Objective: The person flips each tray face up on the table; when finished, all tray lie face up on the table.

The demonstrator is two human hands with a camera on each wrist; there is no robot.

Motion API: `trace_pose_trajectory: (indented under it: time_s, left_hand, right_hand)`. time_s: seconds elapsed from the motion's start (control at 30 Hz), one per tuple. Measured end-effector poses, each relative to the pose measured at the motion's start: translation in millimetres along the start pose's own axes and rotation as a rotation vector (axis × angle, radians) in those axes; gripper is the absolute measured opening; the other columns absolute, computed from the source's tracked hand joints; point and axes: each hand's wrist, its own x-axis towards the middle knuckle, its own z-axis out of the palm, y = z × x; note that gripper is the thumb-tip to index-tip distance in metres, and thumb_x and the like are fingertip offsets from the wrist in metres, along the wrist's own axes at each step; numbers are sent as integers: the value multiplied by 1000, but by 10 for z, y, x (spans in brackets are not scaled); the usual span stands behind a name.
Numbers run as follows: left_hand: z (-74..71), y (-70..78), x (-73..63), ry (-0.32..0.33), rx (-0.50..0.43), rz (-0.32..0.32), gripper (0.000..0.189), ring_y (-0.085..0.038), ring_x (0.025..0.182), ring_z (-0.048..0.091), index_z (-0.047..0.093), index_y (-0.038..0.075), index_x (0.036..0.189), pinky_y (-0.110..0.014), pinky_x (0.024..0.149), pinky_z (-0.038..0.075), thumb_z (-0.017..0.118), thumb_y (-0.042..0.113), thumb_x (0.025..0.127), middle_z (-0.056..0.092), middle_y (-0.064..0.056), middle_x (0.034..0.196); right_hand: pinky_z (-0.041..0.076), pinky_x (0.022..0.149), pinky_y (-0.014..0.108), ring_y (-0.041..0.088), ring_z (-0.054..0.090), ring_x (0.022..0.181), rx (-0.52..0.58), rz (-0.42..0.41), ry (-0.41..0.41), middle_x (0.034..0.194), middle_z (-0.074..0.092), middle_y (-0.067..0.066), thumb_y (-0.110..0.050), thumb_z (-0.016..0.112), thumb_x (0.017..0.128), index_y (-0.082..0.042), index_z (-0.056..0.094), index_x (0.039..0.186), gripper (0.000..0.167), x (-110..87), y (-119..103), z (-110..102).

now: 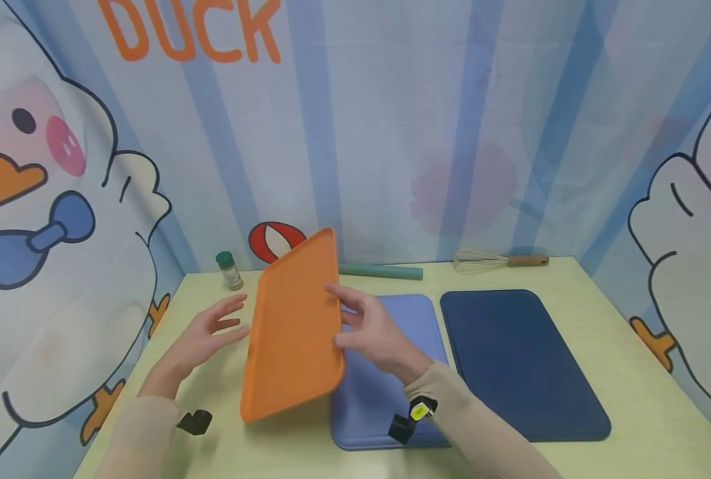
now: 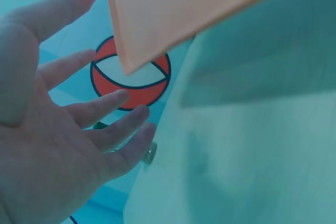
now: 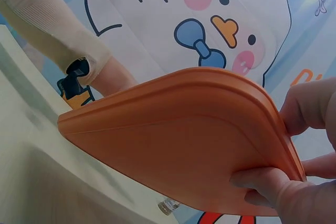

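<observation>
An orange tray (image 1: 298,326) with a raised rim is tilted up on its side above the table. My right hand (image 1: 379,332) pinches its right edge, thumb (image 3: 257,179) on one face and fingertips over the rim on the other. Off the tray's left edge, my left hand (image 1: 202,336) has its fingers spread and holds nothing; the left wrist view shows a gap between the palm and the tray corner (image 2: 128,61). Below the right hand, a light blue tray (image 1: 391,399) lies flat, partly hidden by the orange tray and the right forearm.
A navy tray (image 1: 517,366) lies flat at the right. Along the back edge are a green-lidded jar (image 1: 230,271), a teal rod (image 1: 385,270) partly behind the orange tray, and a whisk (image 1: 499,261) with a wooden handle. A printed curtain (image 1: 385,133) hangs behind the table (image 1: 637,372).
</observation>
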Motion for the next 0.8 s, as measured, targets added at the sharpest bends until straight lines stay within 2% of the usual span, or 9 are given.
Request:
trace_pose_trajectory:
  time_s: [0.17,0.33,0.57,0.67,0.8]
  left_hand:
    - [36,-87,-9,-83,-68,6,75,-52,147,41,28,19,167,-63,111,45,68,29,104,31,-25,168]
    - [49,-111,-12,-138,-137,17,71,-49,148,40,28,20,168,-56,107,52,64,27,107,39,-23,164]
    - [33,-132,-16,-131,-151,29,67,-47,145,45,33,19,166,-49,103,56,64,24,107,45,-23,160]
    - [25,-134,-36,-111,-134,24,69,-47,143,46,35,19,165,-50,103,56,67,26,105,46,-23,159]
    - [15,-145,-57,-78,-124,31,71,-46,136,55,38,19,164,-49,102,57,72,26,102,46,-25,158]
  right_hand:
    - [59,87,31,39,45,148,3,-11,1,172,26,13,21,55,78,-1,28,165,93,-8,25,-25]
    - [59,87,32,38,46,148,18,-15,-2,172,27,12,22,55,78,-2,29,165,94,-2,58,-41]
    - [59,89,31,42,44,148,16,-22,-6,171,27,15,21,55,79,0,29,164,91,7,84,-57]
    - [59,92,31,41,43,149,1,-17,-5,171,28,15,19,55,80,0,29,164,91,7,91,-63]
    - [58,94,32,39,42,150,4,-3,-7,172,27,14,20,53,80,-1,28,165,91,10,113,-82]
